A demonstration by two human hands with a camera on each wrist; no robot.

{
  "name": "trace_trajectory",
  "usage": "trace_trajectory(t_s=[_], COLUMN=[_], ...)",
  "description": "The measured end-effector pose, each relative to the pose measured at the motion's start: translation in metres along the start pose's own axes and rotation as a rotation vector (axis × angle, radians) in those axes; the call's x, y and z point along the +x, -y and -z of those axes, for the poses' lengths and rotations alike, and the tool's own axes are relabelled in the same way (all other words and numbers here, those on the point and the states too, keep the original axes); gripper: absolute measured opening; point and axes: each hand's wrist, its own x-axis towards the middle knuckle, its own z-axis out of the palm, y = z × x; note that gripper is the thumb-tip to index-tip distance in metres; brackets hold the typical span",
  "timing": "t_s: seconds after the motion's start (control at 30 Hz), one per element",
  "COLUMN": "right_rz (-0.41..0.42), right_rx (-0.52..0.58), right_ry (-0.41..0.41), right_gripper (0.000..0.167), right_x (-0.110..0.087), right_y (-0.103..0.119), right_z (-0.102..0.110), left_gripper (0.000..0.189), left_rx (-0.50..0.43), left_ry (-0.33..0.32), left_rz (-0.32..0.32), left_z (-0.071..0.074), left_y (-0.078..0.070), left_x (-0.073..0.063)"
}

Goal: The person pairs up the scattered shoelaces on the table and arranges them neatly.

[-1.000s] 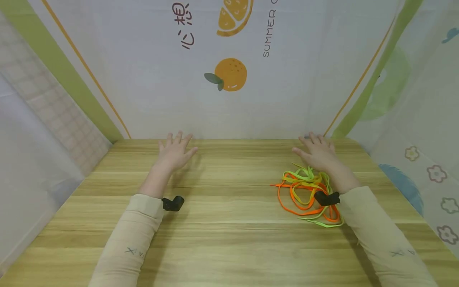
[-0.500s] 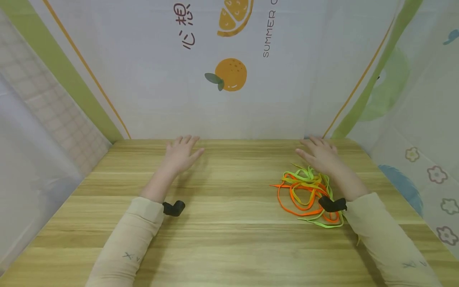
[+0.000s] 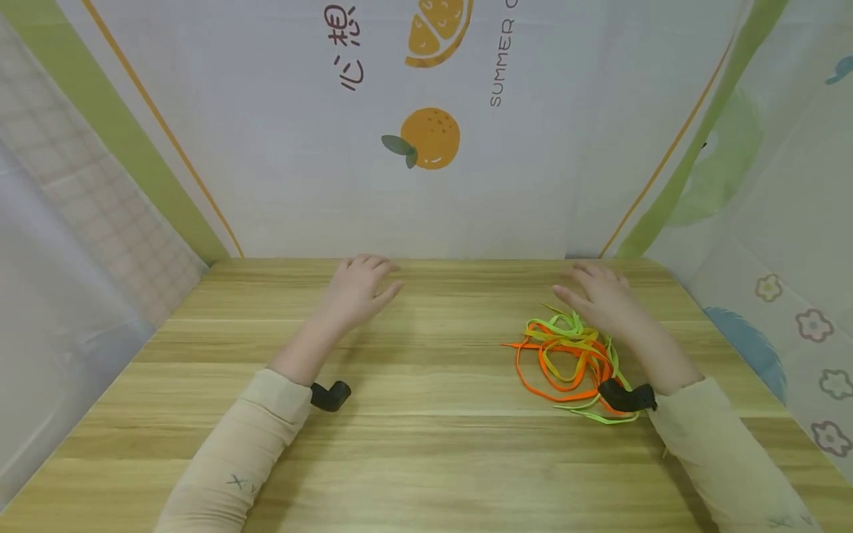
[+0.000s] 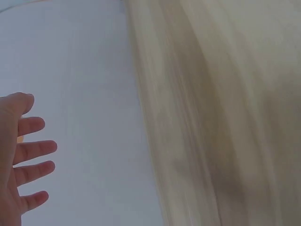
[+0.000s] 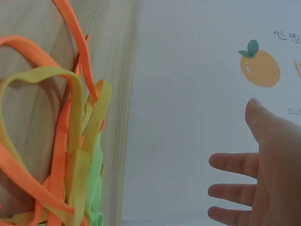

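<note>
Head view is showing both hands empty, fingers loosely bent and apart: the left hand [image 3: 360, 290] is hovering over the wooden table [image 3: 433, 459], the right hand [image 3: 603, 296] near tangled orange, yellow and green laces [image 3: 586, 342] lying on its right side. Strands are crossing, so pulling one could be tightening others; the black wrist mount [image 3: 626, 398], overlapping loops, could be snagging.

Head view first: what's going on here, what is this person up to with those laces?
A person reaches both hands out over a wooden table, and neither holds anything. A loose tangle of orange, yellow and green laces lies on the table, toward the person's right. The right hand is nearest it, fingers reaching beyond the tangle; the left hand is well apart, near the table's far edge.
</note>
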Motion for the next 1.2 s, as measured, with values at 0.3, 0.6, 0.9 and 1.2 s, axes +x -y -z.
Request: trace_trajectory(t_s=[0.3, 0.6, 0.9, 1.2], right_rz=[0.034, 0.107, 0.129, 0.21], right_rx=[0.031, 0.099, 0.157, 0.143], right_ry=[0.001, -0.006, 0.036, 0.018], right_gripper=[0.058, 0.047, 0.039, 0.032], right_x=[-0.017, -0.031, -0.044, -0.051], right_y=[0.005, 0.005, 0.011, 0.015], right_z=[-0.003, -0.007, -0.012, -0.017], left_gripper=[0.036, 0.032, 0.03, 0.031], left_rx=[0.004, -0.069, -0.141, -0.294], left_ry=[-0.058, -0.067, -0.065, 0.015], left_rz=[-0.156, -0.271, -0.373, -0.435], left_z=[-0.012, -0.027, -0.042, -0.053], left_y=[-0.021, -0.041, -0.062, -0.078], left_x=[0.001, 0.002, 0.004, 0.009])
